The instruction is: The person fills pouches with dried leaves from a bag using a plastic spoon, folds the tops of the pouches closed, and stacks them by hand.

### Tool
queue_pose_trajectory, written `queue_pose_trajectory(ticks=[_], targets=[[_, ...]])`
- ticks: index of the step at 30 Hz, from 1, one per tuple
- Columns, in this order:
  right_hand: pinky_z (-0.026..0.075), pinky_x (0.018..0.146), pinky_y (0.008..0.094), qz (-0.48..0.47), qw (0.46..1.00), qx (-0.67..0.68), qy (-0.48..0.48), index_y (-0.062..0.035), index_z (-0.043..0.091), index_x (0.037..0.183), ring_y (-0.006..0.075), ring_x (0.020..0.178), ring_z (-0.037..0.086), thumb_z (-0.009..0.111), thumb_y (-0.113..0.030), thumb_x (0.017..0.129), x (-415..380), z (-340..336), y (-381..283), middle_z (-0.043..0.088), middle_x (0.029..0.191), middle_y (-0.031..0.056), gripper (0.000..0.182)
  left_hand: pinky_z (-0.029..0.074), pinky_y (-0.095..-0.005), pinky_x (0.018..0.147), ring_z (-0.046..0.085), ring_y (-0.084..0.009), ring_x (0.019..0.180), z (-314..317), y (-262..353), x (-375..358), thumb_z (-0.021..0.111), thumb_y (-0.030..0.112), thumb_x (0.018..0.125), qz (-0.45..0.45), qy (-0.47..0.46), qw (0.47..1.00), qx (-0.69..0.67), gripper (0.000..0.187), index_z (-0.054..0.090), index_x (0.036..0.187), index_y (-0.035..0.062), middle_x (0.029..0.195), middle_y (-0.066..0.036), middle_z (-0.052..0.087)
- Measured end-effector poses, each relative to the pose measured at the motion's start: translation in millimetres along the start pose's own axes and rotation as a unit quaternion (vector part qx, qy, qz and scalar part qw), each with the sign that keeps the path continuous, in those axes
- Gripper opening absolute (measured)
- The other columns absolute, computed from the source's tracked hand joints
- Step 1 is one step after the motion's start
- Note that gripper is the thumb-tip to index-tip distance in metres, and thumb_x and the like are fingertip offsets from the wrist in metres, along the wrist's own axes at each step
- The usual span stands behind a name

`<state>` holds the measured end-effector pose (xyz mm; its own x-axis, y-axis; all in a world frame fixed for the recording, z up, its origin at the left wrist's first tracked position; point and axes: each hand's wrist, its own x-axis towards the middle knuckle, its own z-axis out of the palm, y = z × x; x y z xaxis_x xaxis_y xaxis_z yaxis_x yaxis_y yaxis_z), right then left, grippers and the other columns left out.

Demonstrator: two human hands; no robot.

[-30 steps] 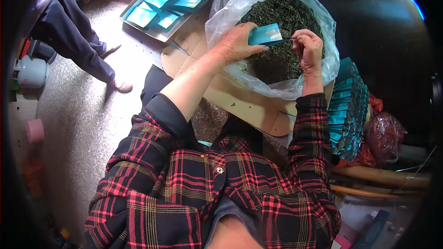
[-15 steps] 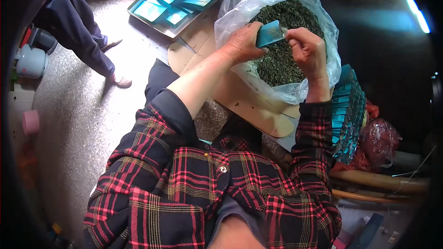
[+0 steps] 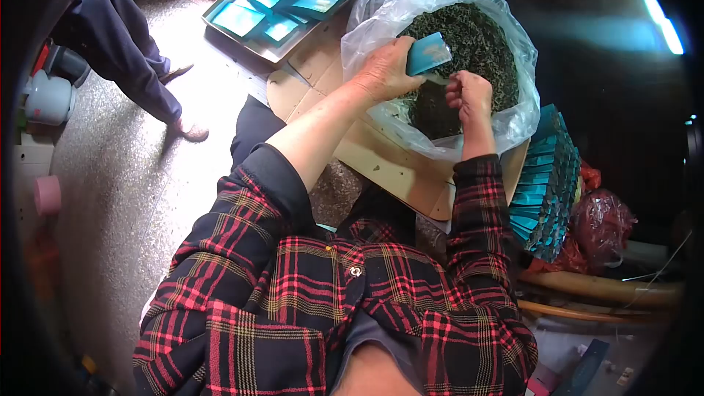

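My left hand point(image 3: 387, 70) grips a small teal packet point(image 3: 427, 54) by its lower end, above a clear plastic bag point(image 3: 524, 77) with its mouth wide apart. Dark dried leaves that look like loose tea point(image 3: 480, 37) fill the bag. Just right of the packet and slightly below it, my right hand point(image 3: 469, 95) is closed, fingers curled. A thin pale thing shows at its fingertips, too small and blurred to name.
A shallow tray point(image 3: 253, 49) at the upper left bears several teal packets. Cardboard point(image 3: 396, 169) lies under the bag. Stacked teal packets point(image 3: 546, 187) stand at the right, beside a red plastic bag point(image 3: 605, 220). Another person's legs point(image 3: 125, 44) are at the left.
My right hand has moved down and slightly left, away from the packet's upper end. My left hand and the packet have hardly moved.
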<state>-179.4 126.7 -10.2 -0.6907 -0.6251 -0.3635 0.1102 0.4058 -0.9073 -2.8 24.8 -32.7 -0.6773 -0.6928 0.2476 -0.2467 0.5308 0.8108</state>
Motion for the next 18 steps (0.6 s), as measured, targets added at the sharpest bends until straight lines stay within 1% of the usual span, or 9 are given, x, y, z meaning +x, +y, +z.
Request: queue_pose_trajectory(ticks=[3, 4, 7, 8, 11, 15, 18], targets=[[0.041, 0.036, 0.0253, -0.085, 0.99, 0.046, 0.103, 0.0023, 0.062, 0.082, 0.0155, 0.044, 0.055, 0.053, -0.011, 0.082, 15, 14, -3, 0.063, 0.064, 0.0128, 0.016, 0.047, -0.0422, 0.089, 0.058, -0.0368, 0.104, -1, 1, 1, 0.076, 0.028, 0.068, -0.013, -0.008, 1.0, 0.004, 0.068, 0.046, 0.123, 0.0021, 0.111, -0.024, 0.058], [0.041, 0.036, 0.0253, -0.084, 0.99, 0.047, 0.102, 0.0023, 0.062, 0.082, 0.0155, 0.044, 0.055, 0.053, -0.011, 0.082, 20, 16, -3, 0.063, 0.064, 0.0128, 0.016, 0.047, -0.042, 0.089, 0.058, -0.0367, 0.104, -1, 1, 1, 0.076, 0.028, 0.068, -0.019, -0.012, 1.0, 0.005, 0.068, 0.046, 0.123, 0.0019, 0.111, -0.024, 0.058], [0.044, 0.037, 0.0264, -0.166, 0.974, 0.068, 0.136, 0.003, 0.062, 0.083, 0.0168, 0.045, 0.057, 0.052, -0.009, 0.081, 31, 16, -10, 0.063, 0.067, 0.0136, 0.016, 0.047, -0.0416, 0.089, 0.058, -0.0366, 0.104, -1, 1, 1, 0.076, 0.028, 0.068, -0.013, 0.0, 1.0, 0.007, 0.068, 0.046, 0.124, 0.0016, 0.111, -0.024, 0.058], [0.044, 0.037, 0.0264, -0.165, 0.975, 0.068, 0.135, 0.003, 0.062, 0.083, 0.0168, 0.045, 0.057, 0.052, -0.009, 0.081, 32, 16, -11, 0.063, 0.067, 0.0136, 0.016, 0.047, -0.0415, 0.089, 0.058, -0.0365, 0.104, -1, 0, 1, 0.076, 0.028, 0.068, -0.01, 0.005, 1.0, 0.007, 0.068, 0.046, 0.124, 0.0015, 0.112, -0.024, 0.058], [0.044, 0.041, 0.026, -0.215, 0.965, 0.076, 0.132, 0.0037, 0.063, 0.088, 0.0174, 0.047, 0.057, 0.05, -0.008, 0.081, 33, 12, -12, 0.064, 0.069, 0.0125, 0.019, 0.047, -0.0414, 0.09, 0.058, -0.0365, 0.104, 0, -1, 1, 0.075, 0.028, 0.069, -0.01, -0.001, 1.0, 0.001, 0.068, 0.046, 0.124, 0.0015, 0.112, -0.024, 0.058], [0.042, 0.04, 0.0252, -0.23, 0.957, 0.13, 0.118, 0.0031, 0.064, 0.087, 0.0165, 0.045, 0.055, 0.05, -0.006, 0.08, 29, 4, -13, 0.063, 0.066, 0.0121, 0.018, 0.047, -0.0413, 0.09, 0.058, -0.0367, 0.104, 0, 0, 1, 0.075, 0.028, 0.069, -0.013, -0.006, 1.0, 0.002, 0.068, 0.046, 0.124, 0.0014, 0.112, -0.024, 0.058], [0.04, 0.039, 0.0244, -0.247, 0.955, 0.131, 0.102, 0.0026, 0.064, 0.086, 0.016, 0.045, 0.055, 0.049, -0.006, 0.079, 24, -5, -16, 0.063, 0.065, 0.0115, 0.018, 0.046, -0.0413, 0.09, 0.058, -0.0367, 0.104, 0, 1, 1, 0.075, 0.028, 0.069, -0.013, -0.008, 1.0, 0.005, 0.068, 0.046, 0.124, 0.0014, 0.112, -0.024, 0.058]])
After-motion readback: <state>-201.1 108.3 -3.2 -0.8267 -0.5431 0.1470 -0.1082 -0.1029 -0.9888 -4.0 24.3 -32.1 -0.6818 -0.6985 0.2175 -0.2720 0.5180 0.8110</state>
